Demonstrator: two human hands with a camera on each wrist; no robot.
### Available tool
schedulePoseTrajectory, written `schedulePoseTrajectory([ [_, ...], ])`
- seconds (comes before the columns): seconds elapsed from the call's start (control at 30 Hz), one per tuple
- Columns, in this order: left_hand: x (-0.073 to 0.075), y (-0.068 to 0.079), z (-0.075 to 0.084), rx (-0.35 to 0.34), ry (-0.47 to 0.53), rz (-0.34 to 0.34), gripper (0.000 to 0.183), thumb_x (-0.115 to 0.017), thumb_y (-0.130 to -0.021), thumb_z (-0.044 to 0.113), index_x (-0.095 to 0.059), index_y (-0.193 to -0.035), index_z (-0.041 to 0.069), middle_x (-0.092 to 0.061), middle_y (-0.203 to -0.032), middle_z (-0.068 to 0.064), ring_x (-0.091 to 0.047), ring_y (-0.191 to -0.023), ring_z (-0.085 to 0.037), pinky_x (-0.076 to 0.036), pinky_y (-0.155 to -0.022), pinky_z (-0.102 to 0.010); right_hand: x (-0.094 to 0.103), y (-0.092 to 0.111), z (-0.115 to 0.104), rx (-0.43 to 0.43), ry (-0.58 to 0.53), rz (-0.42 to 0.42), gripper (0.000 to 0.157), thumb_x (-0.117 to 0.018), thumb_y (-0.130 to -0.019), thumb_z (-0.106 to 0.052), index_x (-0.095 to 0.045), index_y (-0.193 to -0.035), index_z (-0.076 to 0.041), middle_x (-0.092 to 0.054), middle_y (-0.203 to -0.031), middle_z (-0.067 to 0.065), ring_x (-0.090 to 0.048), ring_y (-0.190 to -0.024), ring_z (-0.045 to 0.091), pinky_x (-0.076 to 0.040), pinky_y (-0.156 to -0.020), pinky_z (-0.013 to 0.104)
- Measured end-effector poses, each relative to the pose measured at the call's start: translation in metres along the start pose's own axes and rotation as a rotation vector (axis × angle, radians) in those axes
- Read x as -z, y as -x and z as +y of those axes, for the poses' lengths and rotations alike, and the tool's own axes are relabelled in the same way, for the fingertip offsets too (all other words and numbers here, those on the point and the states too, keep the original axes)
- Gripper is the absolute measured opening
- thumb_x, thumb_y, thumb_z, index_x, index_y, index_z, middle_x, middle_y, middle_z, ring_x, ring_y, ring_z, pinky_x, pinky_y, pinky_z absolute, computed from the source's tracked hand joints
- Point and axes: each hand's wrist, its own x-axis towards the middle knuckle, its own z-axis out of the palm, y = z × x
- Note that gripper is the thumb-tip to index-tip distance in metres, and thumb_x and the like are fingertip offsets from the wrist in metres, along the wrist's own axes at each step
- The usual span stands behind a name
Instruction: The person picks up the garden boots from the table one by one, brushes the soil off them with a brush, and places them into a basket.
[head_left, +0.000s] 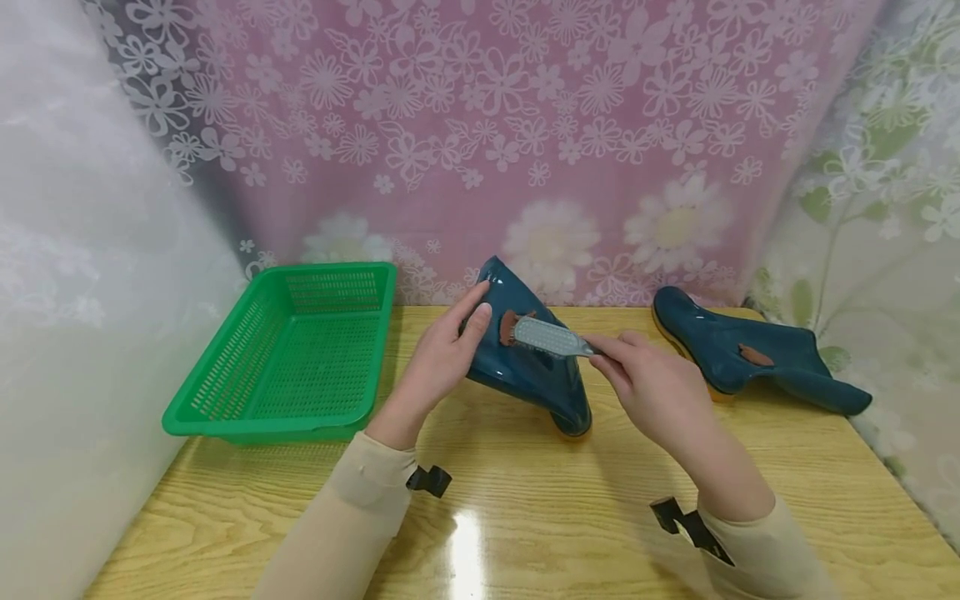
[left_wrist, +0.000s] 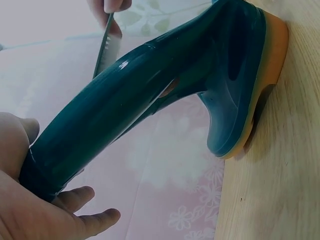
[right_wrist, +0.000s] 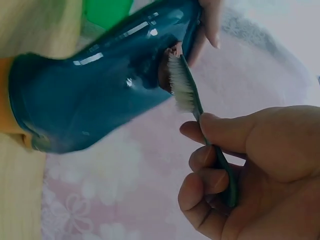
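A dark blue-green rubber boot (head_left: 517, 379) leans toward me, its tan sole (left_wrist: 276, 50) on the table in the left wrist view. My left hand (head_left: 442, 354) grips the top of the shaft between thumb and fingers. With my right hand (head_left: 660, 396) I hold a scrubbing brush (head_left: 551, 336) by its thin dark green handle. Its white bristles (right_wrist: 181, 90) meet a reddish-brown patch (head_left: 507, 327) on the shaft in the right wrist view.
Another matching boot (head_left: 708, 333) lies on its side at the right, with a brown patch (head_left: 756, 356) on its shaft. A green plastic basket (head_left: 277, 430) stands at the left of the wooden table (head_left: 525, 517). Behind hangs a pink flowered curtain (head_left: 465, 183).
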Motion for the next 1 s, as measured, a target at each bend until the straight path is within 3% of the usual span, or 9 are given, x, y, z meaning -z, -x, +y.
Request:
schedulePoseTrajectory([
  [0.3, 0.004, 0.002, -0.004, 0.005, -0.011, 0.033, 0.062, -0.041, -0.117, 0.062, -0.037, -0.174, 0.036, -0.036, -0.177, 0.004, -0.037, -0.162, -0.028, -0.037, -0.126, -0.060, 0.016, 0.004, 0.014, -0.041, -0.020, 0.017, 0.035, -0.067, -0.113, -0.019, -0.072, -0.145, -0.004, -0.065, -0.103, 0.010, -0.053, -0.074, 0.022, -0.042, -0.061, 0.039],
  [0.5, 0.004, 0.002, -0.004, -0.007, 0.000, 0.028, 0.063, -0.041, -0.117, 0.060, -0.036, -0.175, 0.035, -0.031, -0.179, 0.007, -0.034, -0.163, -0.028, -0.036, -0.127, -0.060, -0.001, -0.003, -0.004, 0.054, -0.062, 0.032, 0.036, -0.069, -0.112, -0.017, -0.073, -0.146, -0.007, -0.064, -0.095, 0.005, -0.050, -0.068, 0.017, -0.041, -0.059, 0.036],
  [0.63, 0.003, 0.002, -0.003, -0.011, -0.002, 0.030, 0.063, -0.042, -0.117, 0.060, -0.036, -0.175, 0.034, -0.031, -0.179, 0.007, -0.033, -0.164, -0.027, -0.036, -0.127, -0.059, -0.010, -0.005, -0.012, 0.094, -0.062, -0.002, 0.035, -0.071, -0.110, -0.017, -0.075, -0.144, -0.007, -0.057, -0.088, 0.000, -0.044, -0.066, 0.014, -0.039, -0.058, 0.034],
  [0.8, 0.003, 0.002, -0.001, -0.017, -0.001, 0.018, 0.064, -0.041, -0.116, 0.063, -0.036, -0.174, 0.036, -0.030, -0.179, 0.009, -0.032, -0.164, -0.025, -0.035, -0.128, -0.058, -0.005, -0.002, -0.003, 0.014, -0.035, -0.036, 0.034, -0.069, -0.112, -0.019, -0.074, -0.144, -0.008, -0.060, -0.091, 0.003, -0.045, -0.065, 0.017, -0.038, -0.056, 0.035],
  [1.0, 0.003, 0.001, 0.001, -0.015, 0.013, 0.018, 0.060, -0.043, -0.118, 0.056, -0.037, -0.174, 0.034, -0.030, -0.179, 0.008, -0.031, -0.165, -0.025, -0.034, -0.128, -0.058, 0.006, -0.001, 0.009, -0.048, -0.010, -0.050, 0.036, -0.067, -0.113, -0.020, -0.072, -0.144, -0.004, -0.070, -0.106, 0.012, -0.059, -0.075, 0.024, -0.047, -0.062, 0.041],
])
